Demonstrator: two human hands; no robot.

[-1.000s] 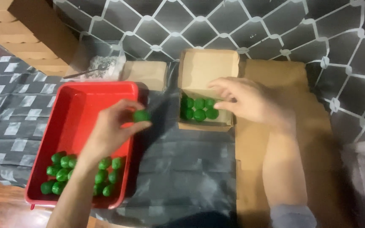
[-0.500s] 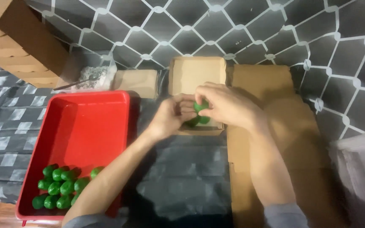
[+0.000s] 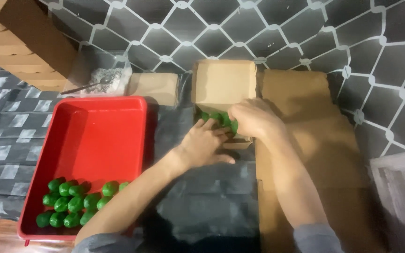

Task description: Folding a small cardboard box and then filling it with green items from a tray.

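both hands meet at one small open cardboard box (image 3: 223, 84) that stands at the back of the bench (image 3: 202, 201), its lid flap raised behind it. the left hand (image 3: 205, 145) lies flat against the front of the box, fingers stretched toward the green pieces (image 3: 216, 117) inside, open and gripping nothing that can be seen. the right hand (image 3: 251, 119) curls over the box's right side with its fingers bent down onto the green pieces; whether it actually pinches one cannot be told, since the fingers hide the contact. only three or so green pieces show in the box, the others being covered by the hands. to the left, one red tray (image 3: 94, 136) rests on the dark patterned cover, and a cluster of about thirteen more small green rounded pieces (image 3: 73, 204) sits in its near corner, partly hidden by the left forearm. behind the tray lie one flat closed cardboard box (image 3: 154, 88) and one clear bag (image 3: 101, 77) of pale grainy stuff. one large sheet of brown cardboard (image 3: 305, 140) stretches under the right arm
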